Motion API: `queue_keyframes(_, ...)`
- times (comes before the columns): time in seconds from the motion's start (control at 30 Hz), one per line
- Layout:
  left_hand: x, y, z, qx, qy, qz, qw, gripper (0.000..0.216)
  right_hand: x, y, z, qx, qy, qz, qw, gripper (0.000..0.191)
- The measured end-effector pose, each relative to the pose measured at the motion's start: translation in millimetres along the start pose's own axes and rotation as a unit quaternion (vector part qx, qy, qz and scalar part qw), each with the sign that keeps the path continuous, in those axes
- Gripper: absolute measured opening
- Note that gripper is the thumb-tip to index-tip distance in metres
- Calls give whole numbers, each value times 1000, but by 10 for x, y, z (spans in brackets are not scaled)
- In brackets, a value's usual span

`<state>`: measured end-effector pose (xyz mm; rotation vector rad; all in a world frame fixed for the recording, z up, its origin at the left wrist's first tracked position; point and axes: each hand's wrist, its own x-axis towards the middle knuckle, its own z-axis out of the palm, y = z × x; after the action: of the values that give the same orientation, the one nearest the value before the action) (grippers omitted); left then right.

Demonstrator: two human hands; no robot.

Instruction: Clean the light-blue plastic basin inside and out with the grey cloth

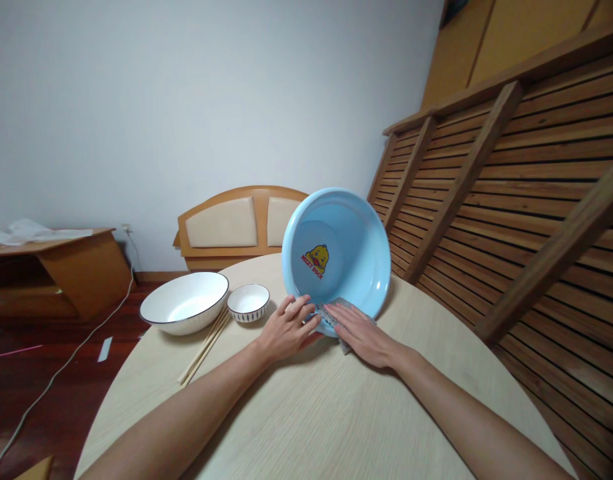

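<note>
A light blue plastic basin (pixel 363 250) stands tilted on its side on the table, its inside facing me, with a yellow duck print and red letters on its bottom. My left hand (pixel 289 328) grips the lower left of the rim, fingers bent over it and thumb underneath. A grey patterned cloth (pixel 345 346) lies over the lower rim. My right hand (pixel 360 333) presses this cloth against the basin, fingers stretched over the inner side and the thumb toward the left; part of the cloth is hidden beneath the hand.
Left on the round wooden table (pixel 386 413) are a large white bowl (pixel 186 300), a small striped bowl (pixel 249 303) and several chopsticks (pixel 206 347). A headboard (pixel 221 223) stands behind. Wooden slats (pixel 536 167) lean at the right. A cable (pixel 81 340) crosses the floor.
</note>
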<state>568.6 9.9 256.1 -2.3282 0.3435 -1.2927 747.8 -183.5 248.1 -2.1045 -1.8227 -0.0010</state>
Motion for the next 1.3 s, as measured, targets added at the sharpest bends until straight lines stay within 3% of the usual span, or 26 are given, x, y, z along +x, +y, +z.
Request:
queue_keyframes(0.2, 10, -6, -2, -11, -17, 8, 1000, 28, -51, 358, -23, -83, 48, 72, 993, 59)
queue_keyframes(0.47, 3, -29, -19, -9, -8, 13, 1000, 25, 1, 39, 67, -11, -8, 1, 1000, 60)
queue_keyframes(0.77, 27, 12, -18, -21, -32, -1, 999, 26, -44, 414, 2, -94, 38, 87, 991, 61)
queue_keyframes(1.1, 89, 88, -3, -20, -13, 28, 999, 18, 16, 46, 27, -13, -22, 27, 999, 59)
queue_keyframes(1.3, 63, 33, 18, -26, -43, 53, 997, 17, 18, 41, -41, -10, -27, 9, 1000, 59)
